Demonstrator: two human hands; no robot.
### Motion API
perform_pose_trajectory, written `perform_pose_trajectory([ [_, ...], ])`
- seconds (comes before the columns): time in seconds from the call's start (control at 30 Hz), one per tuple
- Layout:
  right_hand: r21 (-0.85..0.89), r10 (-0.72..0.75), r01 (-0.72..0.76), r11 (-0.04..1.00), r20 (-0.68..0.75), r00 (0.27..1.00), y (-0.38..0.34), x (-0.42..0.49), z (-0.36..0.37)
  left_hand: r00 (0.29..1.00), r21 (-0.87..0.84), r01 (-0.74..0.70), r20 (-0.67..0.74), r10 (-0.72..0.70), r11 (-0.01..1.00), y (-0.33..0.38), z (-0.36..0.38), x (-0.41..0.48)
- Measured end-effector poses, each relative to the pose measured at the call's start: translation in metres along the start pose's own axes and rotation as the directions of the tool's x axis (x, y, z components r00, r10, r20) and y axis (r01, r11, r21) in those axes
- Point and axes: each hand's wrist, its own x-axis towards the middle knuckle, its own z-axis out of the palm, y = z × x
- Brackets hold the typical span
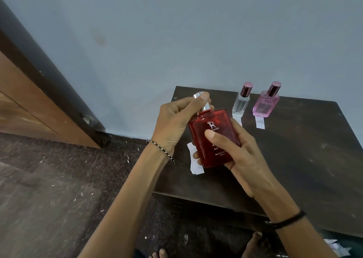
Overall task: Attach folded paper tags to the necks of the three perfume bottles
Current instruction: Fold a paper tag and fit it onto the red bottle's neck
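A red perfume bottle [214, 137] with a silver cap is held tilted above the dark wooden table [294, 159]. My right hand [235, 151] grips its body, thumb on the label. My left hand [176, 120] curls round the silver cap and neck. A white folded paper tag [193, 159] lies on the table under the bottle, partly hidden. At the back stand a clear bottle [241, 104] and a pink bottle [265, 104], both with metallic pink caps. A white paper tag [237, 119] lies in front of the clear one and another tag [259, 122] in front of the pink one.
The low table stands against a blue-grey wall [176, 31]. A brown wooden door [29, 104] is at the left. The speckled floor [59, 198] carries small paper scraps. Bare toes [161, 253] show at the bottom edge, and more paper scraps [337, 248] lie at the lower right.
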Motion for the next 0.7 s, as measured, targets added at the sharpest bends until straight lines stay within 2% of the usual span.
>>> perform_pose_trajectory([
  [0.13,-0.122,-0.055,0.048,0.991,-0.057,0.997,0.000,0.003,0.003,0.997,-0.003,-0.040,-0.068,0.039,0.999,-0.001,0.004,0.000],
  [0.27,-0.341,-0.152,0.099,0.935,-0.131,0.980,0.001,0.003,0.005,0.991,-0.022,-0.059,-0.121,0.056,0.998,-0.003,0.009,0.001],
  [0.4,-0.625,-0.317,0.160,0.764,-0.148,0.937,-0.003,-0.002,0.009,0.979,0.033,-0.102,-0.174,0.106,0.994,-0.006,0.014,0.003],
  [0.6,-0.732,-0.401,0.167,0.661,-0.157,0.902,-0.005,-0.006,0.012,0.965,0.056,-0.107,-0.236,0.118,0.993,-0.007,0.019,0.001],
  [0.7,-0.814,-0.462,0.171,0.556,-0.131,0.877,-0.005,-0.008,0.014,0.955,0.042,-0.095,-0.278,0.103,0.995,-0.008,0.022,0.000],
])
